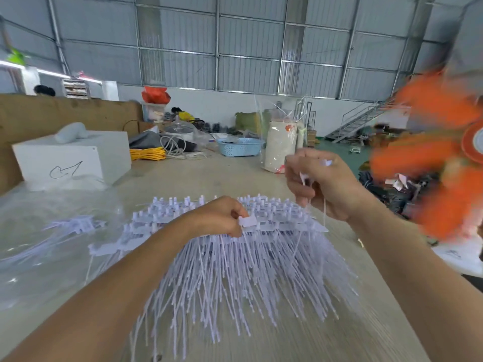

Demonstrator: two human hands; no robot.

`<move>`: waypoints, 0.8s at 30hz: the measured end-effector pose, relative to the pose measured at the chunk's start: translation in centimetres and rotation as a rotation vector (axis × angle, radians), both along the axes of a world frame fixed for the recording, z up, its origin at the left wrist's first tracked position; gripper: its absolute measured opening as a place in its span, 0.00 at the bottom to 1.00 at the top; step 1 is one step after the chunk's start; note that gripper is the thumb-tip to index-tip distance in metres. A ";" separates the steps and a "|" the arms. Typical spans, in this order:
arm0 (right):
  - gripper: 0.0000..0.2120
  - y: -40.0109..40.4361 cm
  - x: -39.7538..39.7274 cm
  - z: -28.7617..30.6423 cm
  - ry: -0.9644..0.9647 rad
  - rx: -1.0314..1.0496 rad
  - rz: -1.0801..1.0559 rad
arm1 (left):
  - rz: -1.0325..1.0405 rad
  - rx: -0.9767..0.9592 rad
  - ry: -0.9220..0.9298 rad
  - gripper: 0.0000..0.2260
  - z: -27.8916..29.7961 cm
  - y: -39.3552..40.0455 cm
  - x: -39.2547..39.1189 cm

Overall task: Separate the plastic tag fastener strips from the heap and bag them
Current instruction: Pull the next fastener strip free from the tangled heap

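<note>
Over on the left, a clear plastic bag [39, 244] lies flat on the tabletop [209, 176], and a small bunch of strips [78, 226] rests on it; whether they are inside it or merely on top, I cannot tell. Moving to the middle, the big heap [235, 257] of white tag fastener strips fans out toward the camera, and it looks barely dented, so I'd judge most of the sorting is yet to do. The left hand [222, 218] sits at the heap's top edge, its fingers [239, 214] pinching one tab [248, 221]. On to the right, the right hand [316, 184] is raised above the heap, fingers curled round a few thin strands [324, 210] that hang down. An orange blur [431, 158] fills the far right.
</note>
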State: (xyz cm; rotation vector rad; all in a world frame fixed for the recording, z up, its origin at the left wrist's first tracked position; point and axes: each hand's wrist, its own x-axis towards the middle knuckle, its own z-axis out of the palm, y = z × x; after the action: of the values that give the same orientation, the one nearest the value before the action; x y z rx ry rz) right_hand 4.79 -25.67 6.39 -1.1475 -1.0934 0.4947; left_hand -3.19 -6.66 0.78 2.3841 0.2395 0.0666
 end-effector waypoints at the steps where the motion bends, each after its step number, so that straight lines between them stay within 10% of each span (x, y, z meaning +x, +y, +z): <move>1: 0.11 0.1 -0.3 0.7 0.027 0.050 -0.008 | 0.002 0.007 -0.001 0.16 -0.1 0.0 0.0; 12: 0.09 2.1 1.6 -0.7 0.036 -0.314 -0.510 | -0.035 0.104 -0.151 0.11 1.7 -0.9 -0.2; 19: 0.20 4.9 0.8 -4.9 -0.147 -0.639 -0.394 | 0.111 0.717 0.088 0.17 3.3 -0.8 -1.5; 24: 0.05 5.3 1.0 -5.4 -0.153 -0.666 -0.313 | 0.211 0.968 0.287 0.16 6.7 -0.8 -3.3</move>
State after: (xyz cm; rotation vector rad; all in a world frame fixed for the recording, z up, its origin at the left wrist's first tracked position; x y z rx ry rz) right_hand 5.76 -20.41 1.02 -1.9317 -0.8695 0.5456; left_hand -6.49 -7.42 7.48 3.3180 0.7270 -0.0848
